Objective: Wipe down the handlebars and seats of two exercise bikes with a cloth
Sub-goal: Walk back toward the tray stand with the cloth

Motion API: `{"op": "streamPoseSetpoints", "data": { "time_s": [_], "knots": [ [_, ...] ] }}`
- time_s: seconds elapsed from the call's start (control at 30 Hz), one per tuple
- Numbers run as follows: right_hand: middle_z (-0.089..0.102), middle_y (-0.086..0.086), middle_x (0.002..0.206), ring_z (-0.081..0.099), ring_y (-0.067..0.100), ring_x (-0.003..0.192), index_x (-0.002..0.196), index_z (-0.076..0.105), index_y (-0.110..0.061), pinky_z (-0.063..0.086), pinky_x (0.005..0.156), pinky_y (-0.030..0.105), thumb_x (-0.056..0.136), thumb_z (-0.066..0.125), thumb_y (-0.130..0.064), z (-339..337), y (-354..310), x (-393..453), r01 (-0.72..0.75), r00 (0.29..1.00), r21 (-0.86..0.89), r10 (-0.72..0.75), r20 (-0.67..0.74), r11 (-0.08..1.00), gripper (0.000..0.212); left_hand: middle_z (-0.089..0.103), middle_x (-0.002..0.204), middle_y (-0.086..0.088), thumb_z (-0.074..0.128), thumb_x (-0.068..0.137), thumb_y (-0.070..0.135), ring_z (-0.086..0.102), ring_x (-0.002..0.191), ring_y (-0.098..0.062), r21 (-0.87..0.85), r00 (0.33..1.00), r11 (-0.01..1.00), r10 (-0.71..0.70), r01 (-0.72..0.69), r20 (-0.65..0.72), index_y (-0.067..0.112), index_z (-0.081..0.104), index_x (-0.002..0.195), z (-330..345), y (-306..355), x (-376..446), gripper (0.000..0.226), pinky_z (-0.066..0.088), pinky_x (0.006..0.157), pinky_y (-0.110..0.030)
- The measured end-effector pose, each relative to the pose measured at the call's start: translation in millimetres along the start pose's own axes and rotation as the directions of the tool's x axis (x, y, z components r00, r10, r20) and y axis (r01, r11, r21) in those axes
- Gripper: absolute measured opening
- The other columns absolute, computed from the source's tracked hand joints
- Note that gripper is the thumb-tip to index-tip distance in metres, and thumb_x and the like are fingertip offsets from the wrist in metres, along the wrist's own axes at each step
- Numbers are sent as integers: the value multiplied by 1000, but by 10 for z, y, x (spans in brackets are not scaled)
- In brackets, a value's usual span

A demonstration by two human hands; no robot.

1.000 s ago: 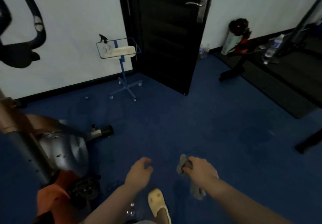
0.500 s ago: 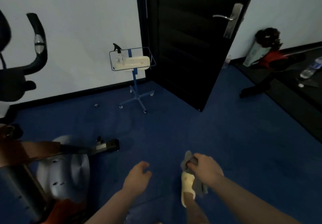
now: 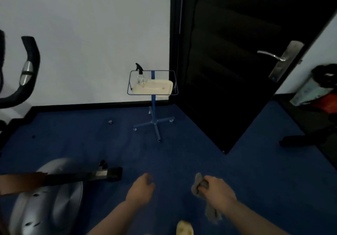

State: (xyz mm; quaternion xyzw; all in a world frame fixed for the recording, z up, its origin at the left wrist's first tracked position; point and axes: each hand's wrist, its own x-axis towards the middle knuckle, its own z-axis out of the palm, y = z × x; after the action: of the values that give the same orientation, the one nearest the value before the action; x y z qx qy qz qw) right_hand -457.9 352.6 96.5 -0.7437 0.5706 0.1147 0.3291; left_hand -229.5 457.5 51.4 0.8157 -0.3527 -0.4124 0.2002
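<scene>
Blue carpet (image 3: 182, 152) fills the floor, white wall (image 3: 91, 33) behind. Dark door (image 3: 237, 61) stands open at centre-right w/ a silver handle (image 3: 269, 54). Exercise bike (image 3: 45, 198) at left: silver flywheel cover low in the corner, black base bar sticking out toward centre, black handlebar (image 3: 27, 70) w/ a silver sensor patch up by the wall. Blue wheeled stand (image 3: 155, 121) sits nr the door frame, wire tray on top holding a pale tray (image 3: 155, 87) and a spray bottle (image 3: 140, 74) w/ black trigger. Right hand (image 3: 217, 191) is clenched round a grey cloth (image 3: 197, 186); cloth bunches out past the fingers and hangs below the wrist. Left hand (image 3: 140, 189) holds nothing, fingers loosely curled, well apart from the bike. Yellow slipper (image 3: 184, 229) at bottom edge.
</scene>
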Motion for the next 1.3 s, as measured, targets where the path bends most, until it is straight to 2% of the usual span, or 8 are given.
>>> {"op": "streamPoseSetpoints", "data": {
  "time_s": [0.17, 0.37, 0.47, 0.57, 0.87, 0.97, 1.17, 1.3],
  "knots": [
    [64, -5, 91, 60, 12, 79, 93, 57, -23, 46, 60, 27, 93, 48, -37, -353, -160, 477, 34, 999, -25, -34, 6, 999, 17, 62, 121, -2, 51, 91, 18, 59, 110, -19, -75, 999, 997, 1, -5, -54, 13, 57, 119, -53, 367, 321, 28, 47, 98, -39],
    [64, -5, 95, 61, 11, 83, 97, 58, -23, 49, 66, 28, 93, 49, -38, -563, -435, 1024, 70, 995, -23, -68, 71, 997, 17, 62, 124, -4, 52, 91, 16, 58, 112, -20, -102, 996, 993, -62, 56, -61, 13, 56, 120, -189, 554, 821, 29, 45, 100, -39],
    [64, -5, 94, 61, 10, 81, 97, 58, -24, 47, 61, 25, 93, 49, -37, -688, -594, 1368, 72, 995, -11, -71, 67, 997, 16, 61, 125, -4, 51, 91, 16, 58, 113, -20, -92, 996, 993, -74, 70, -45, 13, 56, 121, -324, 625, 1171, 30, 45, 100, -37],
    [64, -5, 95, 61, 11, 83, 96, 58, -23, 45, 60, 25, 94, 49, -36, -824, -810, 1757, 45, 997, -22, -43, 60, 999, 17, 59, 128, -3, 50, 92, 17, 56, 116, -18, -76, 996, 994, -85, 83, -27, 13, 53, 125, -564, 700, 1583, 33, 44, 99, -32],
    [64, -3, 90, 61, 14, 81, 89, 57, -21, 45, 63, 28, 92, 52, -37, -1129, -1762, 2817, 46, 998, 31, -47, 29, 998, 17, 63, 115, -2, 49, 90, 23, 61, 101, -19, -20, 999, 999, -45, 45, -18, 20, 56, 107, -1557, 832, 2785, 18, 50, 92, -39],
    [64, -2, 90, 60, 16, 81, 89, 58, -21, 45, 62, 29, 91, 53, -37, -1222, -2006, 3047, 40, 999, 55, -41, 19, 998, 17, 62, 118, -2, 49, 91, 23, 60, 103, -20, 10, 998, 998, -55, 55, -22, 17, 55, 117, -1800, 917, 3064, 27, 50, 90, -35],
    [66, -2, 89, 62, 18, 81, 87, 60, -24, 50, 66, 32, 87, 55, -35, -1365, -2234, 3574, 8, 1000, 119, -7, -9, 993, 12, 61, 124, -2, 50, 91, 20, 58, 107, -17, -18, 999, 999, -41, 41, -12, 17, 55, 121, -2014, 1125, 3600, 30, 48, 91, -33],
    [66, -1, 91, 62, 18, 83, 92, 61, -23, 52, 68, 33, 87, 55, -32, -1492, -2301, 4050, 3, 1000, 135, -1, -9, 991, 12, 60, 126, 0, 51, 90, 20, 58, 110, -17, -85, 995, 994, -78, 73, -65, 17, 55, 124, -2139, 1233, 3931, 34, 47, 96, -35]
  ]
}}
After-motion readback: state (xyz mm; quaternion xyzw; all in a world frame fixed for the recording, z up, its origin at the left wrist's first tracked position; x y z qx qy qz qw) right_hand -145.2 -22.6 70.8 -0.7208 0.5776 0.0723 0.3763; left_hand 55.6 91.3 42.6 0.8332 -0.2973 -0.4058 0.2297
